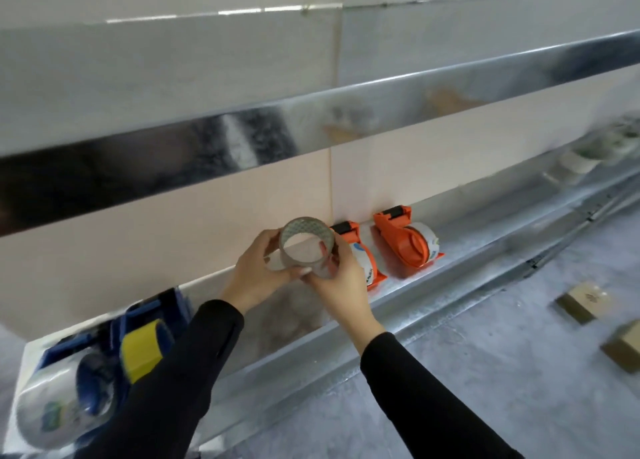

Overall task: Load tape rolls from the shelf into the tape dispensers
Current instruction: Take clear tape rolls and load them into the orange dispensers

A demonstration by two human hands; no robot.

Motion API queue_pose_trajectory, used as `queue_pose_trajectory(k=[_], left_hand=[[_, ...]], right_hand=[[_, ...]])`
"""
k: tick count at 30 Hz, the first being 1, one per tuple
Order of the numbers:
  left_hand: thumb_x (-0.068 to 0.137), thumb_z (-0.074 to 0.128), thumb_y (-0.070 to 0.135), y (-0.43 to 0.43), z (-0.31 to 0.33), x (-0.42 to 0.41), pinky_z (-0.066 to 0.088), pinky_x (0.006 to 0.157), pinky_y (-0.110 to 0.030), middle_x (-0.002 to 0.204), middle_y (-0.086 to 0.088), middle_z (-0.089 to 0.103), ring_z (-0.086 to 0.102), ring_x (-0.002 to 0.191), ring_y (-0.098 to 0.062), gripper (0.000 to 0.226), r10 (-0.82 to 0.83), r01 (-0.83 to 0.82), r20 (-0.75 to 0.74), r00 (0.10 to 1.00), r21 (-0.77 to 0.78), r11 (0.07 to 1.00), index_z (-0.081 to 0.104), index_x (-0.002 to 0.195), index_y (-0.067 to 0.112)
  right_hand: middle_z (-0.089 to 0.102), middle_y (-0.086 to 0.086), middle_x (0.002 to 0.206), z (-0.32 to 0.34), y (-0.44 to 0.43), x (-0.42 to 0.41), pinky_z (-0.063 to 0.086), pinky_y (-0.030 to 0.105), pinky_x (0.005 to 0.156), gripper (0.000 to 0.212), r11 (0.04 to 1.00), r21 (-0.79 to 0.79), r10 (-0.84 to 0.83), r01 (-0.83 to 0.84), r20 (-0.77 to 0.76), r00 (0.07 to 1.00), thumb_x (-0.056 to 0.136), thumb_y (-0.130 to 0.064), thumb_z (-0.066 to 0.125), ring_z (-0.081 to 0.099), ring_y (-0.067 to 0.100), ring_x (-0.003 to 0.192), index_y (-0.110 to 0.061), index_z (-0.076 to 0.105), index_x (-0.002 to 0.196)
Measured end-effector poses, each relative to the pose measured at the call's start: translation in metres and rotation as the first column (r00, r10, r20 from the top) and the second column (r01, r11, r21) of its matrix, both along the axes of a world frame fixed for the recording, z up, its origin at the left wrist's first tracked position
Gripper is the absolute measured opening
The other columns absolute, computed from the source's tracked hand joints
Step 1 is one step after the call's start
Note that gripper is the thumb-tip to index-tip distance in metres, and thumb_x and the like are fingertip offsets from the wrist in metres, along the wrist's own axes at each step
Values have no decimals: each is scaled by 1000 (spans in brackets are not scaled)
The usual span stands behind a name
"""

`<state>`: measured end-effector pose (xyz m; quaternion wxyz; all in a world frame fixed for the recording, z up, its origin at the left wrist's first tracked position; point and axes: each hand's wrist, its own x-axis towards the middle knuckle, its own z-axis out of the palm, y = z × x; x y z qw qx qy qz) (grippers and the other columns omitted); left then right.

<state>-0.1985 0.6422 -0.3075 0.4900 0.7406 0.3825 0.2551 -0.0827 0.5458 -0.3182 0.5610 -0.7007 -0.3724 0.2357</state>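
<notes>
Clear tape roll (304, 247) held in the air above the metal shelf (450, 250), gripped between left hand (256, 271) and right hand (341, 285) fingers wrapped round its rim, just beside two orange dispensers (405, 243) with rolls.

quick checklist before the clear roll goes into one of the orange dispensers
1. Clear tape roll held by both hands, left hand and right hand: ok.
2. Near orange plastic dispenser free for a roll: not ok, a white-labelled roll sits in it.
3. Far orange plastic dispenser free: not ok, also loaded.
4. Loose tape end found: cannot tell.
5. Metal shelf space beside the dispensers: ok.
</notes>
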Motion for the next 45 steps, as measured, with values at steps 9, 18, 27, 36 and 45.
queue_pose_trajectory(k=[9,18,27,36,45], left_hand=[[36,86,52,-47,69,59,50,92,-31,105,6,67,63,104,-9,69,-144,141,116,983,32,989,52,92,30],[42,91,44,-125,120,183,49,96,-35,107,5,67,63,105,-11,70,-328,314,198,924,99,944,54,98,25],[47,91,40,-219,150,335,49,92,-29,107,5,65,61,105,-14,68,-439,403,212,873,193,895,53,99,20],[53,92,31,-257,158,461,47,89,-23,106,10,64,60,105,-9,58,-567,527,200,799,221,821,52,94,30],[60,88,29,-290,161,574,43,82,-14,109,10,63,57,104,-1,63,-683,654,182,708,197,731,54,111,15]], right_hand=[[66,-14,113,71,-74,55,47,15,89,57,995,93,-46,43,38,998,72,-25,83,60,-5,107,-26,55,121],[60,-30,112,125,-170,161,41,8,92,62,968,144,-227,205,157,961,72,-21,83,56,-10,108,-50,48,114],[59,-26,117,155,-275,298,39,3,90,65,960,132,-270,247,202,941,76,-21,80,53,-14,110,-32,49,131],[63,-17,118,160,-322,402,41,6,90,64,914,135,-403,384,184,896,76,-19,79,56,-8,110,-27,52,134],[64,-24,111,164,-358,497,47,22,97,58,858,101,-513,503,206,833,73,-26,79,58,-5,109,-51,49,116]])
